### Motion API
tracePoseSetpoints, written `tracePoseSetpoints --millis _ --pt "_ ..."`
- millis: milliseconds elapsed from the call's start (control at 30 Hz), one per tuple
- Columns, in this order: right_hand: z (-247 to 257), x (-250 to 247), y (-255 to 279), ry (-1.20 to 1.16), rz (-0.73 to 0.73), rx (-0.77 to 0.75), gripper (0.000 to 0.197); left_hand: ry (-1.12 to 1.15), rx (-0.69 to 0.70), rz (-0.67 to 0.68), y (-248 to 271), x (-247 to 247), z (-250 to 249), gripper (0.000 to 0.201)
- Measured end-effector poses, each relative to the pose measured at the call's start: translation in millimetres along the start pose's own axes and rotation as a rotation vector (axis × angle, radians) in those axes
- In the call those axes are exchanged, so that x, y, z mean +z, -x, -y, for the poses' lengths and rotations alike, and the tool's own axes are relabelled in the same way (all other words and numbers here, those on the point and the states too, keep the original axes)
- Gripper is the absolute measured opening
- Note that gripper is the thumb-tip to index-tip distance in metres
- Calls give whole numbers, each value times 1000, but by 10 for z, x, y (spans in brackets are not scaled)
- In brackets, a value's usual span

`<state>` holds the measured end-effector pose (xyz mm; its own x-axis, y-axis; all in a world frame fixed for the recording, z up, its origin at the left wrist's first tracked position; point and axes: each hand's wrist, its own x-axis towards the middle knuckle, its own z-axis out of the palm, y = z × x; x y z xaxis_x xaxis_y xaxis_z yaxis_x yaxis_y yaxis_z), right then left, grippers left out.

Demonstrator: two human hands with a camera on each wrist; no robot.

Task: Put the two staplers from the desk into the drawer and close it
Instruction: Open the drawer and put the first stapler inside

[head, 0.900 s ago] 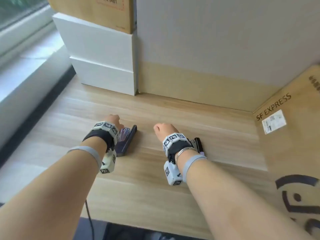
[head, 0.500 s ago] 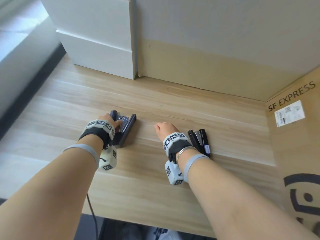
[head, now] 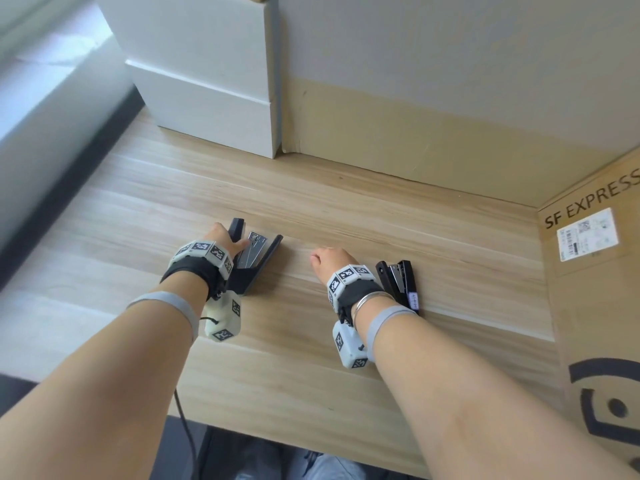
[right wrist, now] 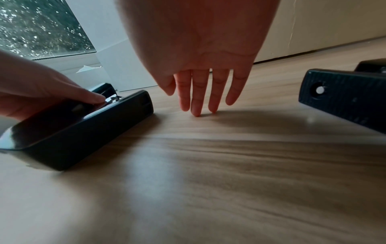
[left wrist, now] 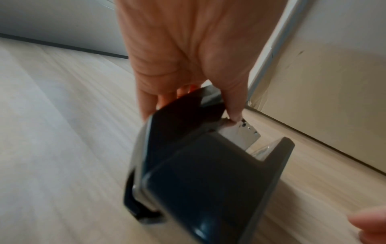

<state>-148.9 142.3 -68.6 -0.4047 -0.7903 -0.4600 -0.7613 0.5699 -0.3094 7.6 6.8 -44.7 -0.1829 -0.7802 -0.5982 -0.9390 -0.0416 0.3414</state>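
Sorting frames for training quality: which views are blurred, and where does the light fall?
Head view: sharp, daylight from the window side. Left wrist view: motion-smeared around the left hand gripping the large stapler. Right wrist view: fairly sharp, right hand backlit, shadow on the desk.

- A large dark stapler point(head: 254, 263) lies on its side on the wooden desk point(head: 346, 209), sprung open, its silver magazine showing.
- A smaller black stapler point(head: 398, 280) lies on its side, well apart to the right.
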Motion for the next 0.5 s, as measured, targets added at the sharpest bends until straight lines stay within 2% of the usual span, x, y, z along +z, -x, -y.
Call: tracePoseSetpoints --millis 233,366,500 --pt "-24 33 56 22 28 -23 35 -25 94 11 191 61 -23 60" --pt "7 58 133 31 35 -19 37 21 161 -38 347 66 29 55" --pt "127 117 267 15 28 -19 37 74 216 -14 541 -6 234 52"
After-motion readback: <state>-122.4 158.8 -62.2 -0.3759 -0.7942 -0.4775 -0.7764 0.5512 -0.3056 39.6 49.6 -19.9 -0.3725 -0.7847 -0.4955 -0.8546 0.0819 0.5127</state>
